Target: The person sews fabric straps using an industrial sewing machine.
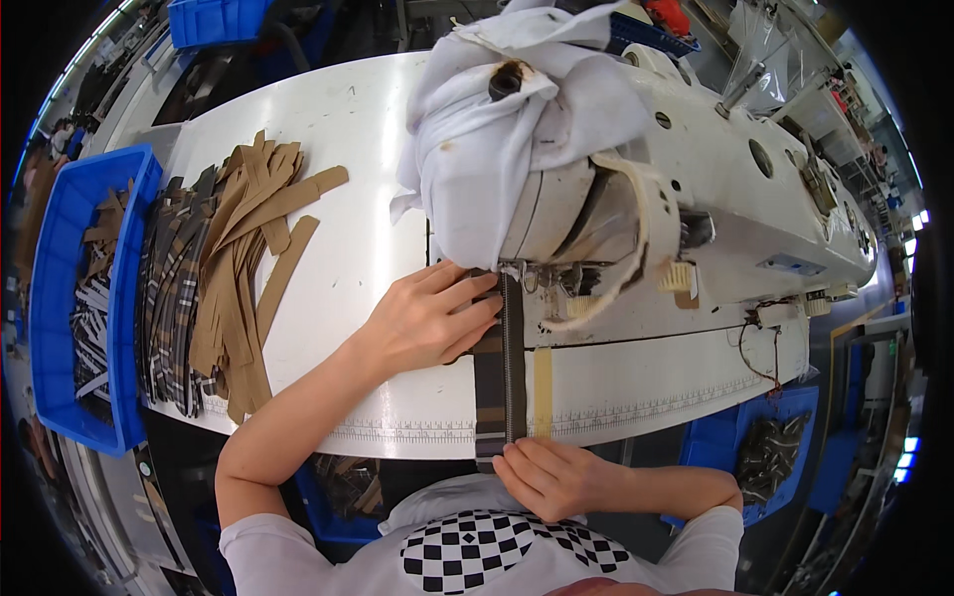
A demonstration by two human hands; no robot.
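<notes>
A dark zipper tape [514, 363] runs from the machine's needle area to the table's near edge. Along its left side lies a brown-and-grey striped fabric strip [488, 389]. My left hand [429, 316] rests palm down beside the sewing machine head [556, 214], its fingers stretched over the strip's far part and pressing on it. At the near edge, my right hand [555, 479] pinches the lower end of the zipper tape. White cloth [497, 119] wraps the machine head, and the needle itself is hidden.
On the left of the white table [358, 129] lie tan strips [260, 214] and dark striped strips [177, 288]. Beyond them stands a blue bin [124, 377] with more strips. Another blue bin [717, 447] with dark pieces sits below the right edge. A printed ruler [636, 410] follows the near edge.
</notes>
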